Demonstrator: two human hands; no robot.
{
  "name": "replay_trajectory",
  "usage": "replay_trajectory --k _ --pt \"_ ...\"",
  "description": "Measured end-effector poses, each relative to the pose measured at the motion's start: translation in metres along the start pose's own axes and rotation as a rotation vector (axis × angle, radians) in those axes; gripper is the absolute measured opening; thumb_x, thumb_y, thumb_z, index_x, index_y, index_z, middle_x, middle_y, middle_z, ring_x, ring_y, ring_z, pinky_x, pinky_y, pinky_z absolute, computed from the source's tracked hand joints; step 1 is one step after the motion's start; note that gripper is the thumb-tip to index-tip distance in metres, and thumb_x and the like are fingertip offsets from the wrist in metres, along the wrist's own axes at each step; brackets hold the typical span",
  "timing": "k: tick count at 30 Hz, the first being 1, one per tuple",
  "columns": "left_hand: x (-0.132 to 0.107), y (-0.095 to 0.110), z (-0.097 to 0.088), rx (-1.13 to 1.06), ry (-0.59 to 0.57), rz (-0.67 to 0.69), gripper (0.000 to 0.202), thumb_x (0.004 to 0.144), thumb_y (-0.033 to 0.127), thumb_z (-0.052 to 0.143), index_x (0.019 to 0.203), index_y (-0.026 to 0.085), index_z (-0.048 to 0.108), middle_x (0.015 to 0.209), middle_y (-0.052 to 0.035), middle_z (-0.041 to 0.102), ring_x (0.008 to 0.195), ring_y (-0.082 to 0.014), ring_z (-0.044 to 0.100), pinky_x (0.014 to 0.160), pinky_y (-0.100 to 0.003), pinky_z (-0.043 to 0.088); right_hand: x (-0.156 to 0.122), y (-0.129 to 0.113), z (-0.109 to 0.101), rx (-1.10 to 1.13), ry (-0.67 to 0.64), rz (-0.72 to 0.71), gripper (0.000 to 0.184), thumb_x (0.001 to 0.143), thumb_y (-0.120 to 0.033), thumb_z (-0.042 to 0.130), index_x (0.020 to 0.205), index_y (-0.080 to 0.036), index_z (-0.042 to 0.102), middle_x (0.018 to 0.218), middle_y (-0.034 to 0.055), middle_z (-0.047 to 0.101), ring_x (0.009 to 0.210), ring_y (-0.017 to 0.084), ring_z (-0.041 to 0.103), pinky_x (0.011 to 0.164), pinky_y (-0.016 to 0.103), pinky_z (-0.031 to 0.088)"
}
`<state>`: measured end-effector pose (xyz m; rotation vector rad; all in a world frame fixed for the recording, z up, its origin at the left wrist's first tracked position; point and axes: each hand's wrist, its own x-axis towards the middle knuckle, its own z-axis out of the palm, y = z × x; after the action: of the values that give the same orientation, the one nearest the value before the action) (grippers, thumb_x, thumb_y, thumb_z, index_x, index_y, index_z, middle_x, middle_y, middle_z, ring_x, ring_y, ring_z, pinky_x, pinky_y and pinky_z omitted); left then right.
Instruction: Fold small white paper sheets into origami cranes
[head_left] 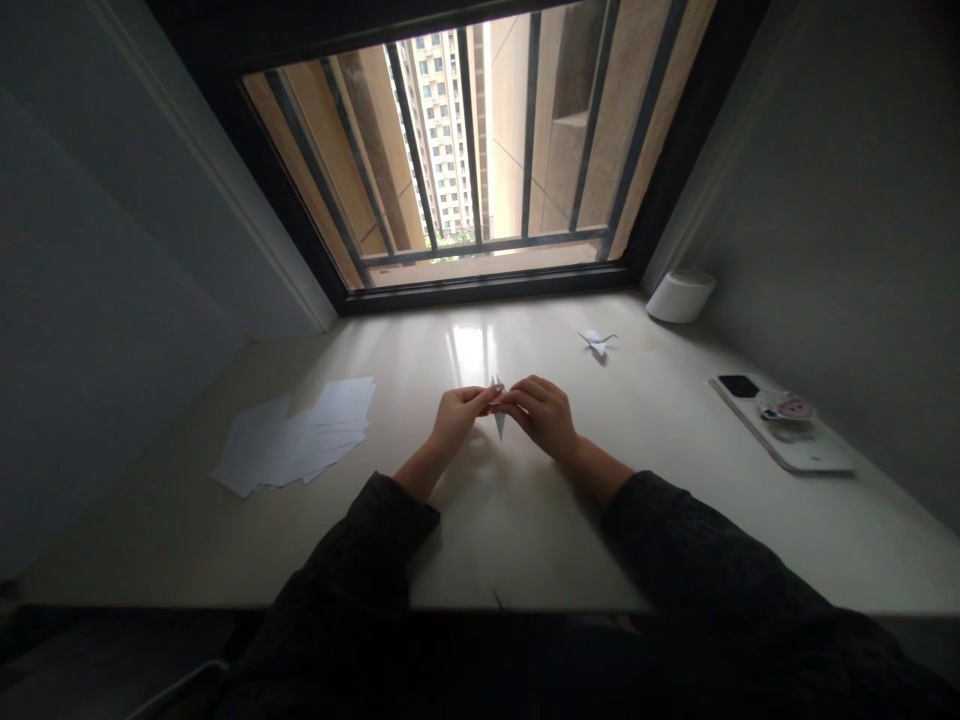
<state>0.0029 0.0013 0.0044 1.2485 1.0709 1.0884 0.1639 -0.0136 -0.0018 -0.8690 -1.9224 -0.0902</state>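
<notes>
Both my hands meet over the middle of the white surface, pinching a small folded piece of paper (500, 426) between them. My left hand (459, 412) grips it from the left with thumb and fingers. From the right, my right hand (543, 412) has its fingertips closed on the same paper. A narrow point of the paper sticks down below the fingers and thin tips show above; its middle is hidden by my fingers. Farther back to the right rests a folded paper crane (597, 343) with its wings spread.
Several loose white paper sheets (300, 435) lie overlapping at the left. On the right is a white phone (780, 425) with a round grip on its back. A white cylindrical object (680, 296) stands in the back right corner, beside the barred window (480, 150).
</notes>
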Motion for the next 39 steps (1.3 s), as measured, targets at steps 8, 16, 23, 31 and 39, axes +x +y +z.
replay_trajectory --k 8,16,23,31,39 --pt "0.0 -0.002 0.001 -0.015 0.076 0.021 0.037 0.063 0.049 0.075 0.074 0.014 0.075 0.063 -0.0043 0.066 0.063 -0.0129 0.057 0.066 -0.028 0.046 -0.001 0.0 0.005 0.209 0.02 0.197 0.017 0.085 -0.036 0.061 0.077 -0.024 0.069 0.074 0.0034 0.062 0.07 0.016 0.057 0.065 0.03 0.046" --pt "0.0 -0.004 -0.002 0.023 0.095 0.085 0.034 0.069 0.048 0.071 0.078 0.015 0.076 0.073 -0.0062 0.072 0.07 -0.016 0.063 0.07 -0.029 0.047 -0.003 0.004 0.013 0.508 -0.024 0.391 0.017 0.08 -0.04 0.066 0.08 -0.023 0.071 0.074 0.0021 0.058 0.065 0.014 0.053 0.062 0.029 0.046" --pt "0.0 -0.008 0.0 0.036 0.108 0.093 0.034 0.068 0.047 0.072 0.077 0.015 0.076 0.072 -0.006 0.072 0.07 -0.0172 0.063 0.069 -0.029 0.047 -0.002 0.005 0.012 0.534 -0.01 0.481 0.022 0.077 -0.042 0.068 0.071 -0.021 0.072 0.071 0.0021 0.063 0.063 0.014 0.053 0.058 0.028 0.044" --pt "-0.001 -0.004 0.0 -0.014 0.123 0.042 0.039 0.069 0.052 0.07 0.078 0.015 0.074 0.075 -0.0061 0.071 0.075 -0.0166 0.063 0.074 -0.029 0.048 -0.002 0.006 0.015 0.624 0.004 0.5 0.022 0.077 -0.044 0.068 0.081 -0.023 0.074 0.078 0.0042 0.064 0.074 0.017 0.059 0.062 0.029 0.049" --pt "-0.003 -0.002 0.002 -0.069 0.069 0.033 0.037 0.069 0.047 0.071 0.089 0.017 0.073 0.088 -0.008 0.072 0.085 -0.0193 0.065 0.076 -0.031 0.048 -0.006 0.012 0.023 0.779 0.098 0.72 0.026 0.071 -0.044 0.073 0.085 -0.022 0.074 0.089 0.0049 0.068 0.08 0.019 0.064 0.067 0.031 0.053"
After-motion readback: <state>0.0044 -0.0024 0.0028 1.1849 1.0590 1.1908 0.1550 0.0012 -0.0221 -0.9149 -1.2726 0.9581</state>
